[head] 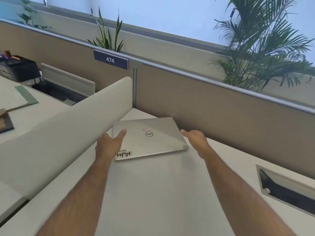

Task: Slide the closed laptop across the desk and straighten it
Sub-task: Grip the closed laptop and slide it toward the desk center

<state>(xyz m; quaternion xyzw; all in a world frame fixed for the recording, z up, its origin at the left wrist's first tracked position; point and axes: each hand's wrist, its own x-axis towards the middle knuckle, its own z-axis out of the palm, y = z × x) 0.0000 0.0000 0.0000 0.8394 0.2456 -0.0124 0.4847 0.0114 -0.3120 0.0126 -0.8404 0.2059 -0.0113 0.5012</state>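
Note:
A closed silver laptop point(153, 133) with a round logo and two stickers lies flat in the far corner of the white desk point(153, 193), skewed relative to the desk edges. My left hand point(109, 143) is at its left edge, thumb resting on the lid, fingers hidden below the edge. My right hand point(196, 140) hovers just beside the laptop's right edge, fingers apart, thumb pointing at it; I cannot tell whether it touches.
A brown partition wall point(221, 108) runs right behind the laptop. A curved white divider point(68, 137) borders the desk on the left. A recessed cable tray point(286, 189) opens in the desk at the right. Plants stand behind the wall.

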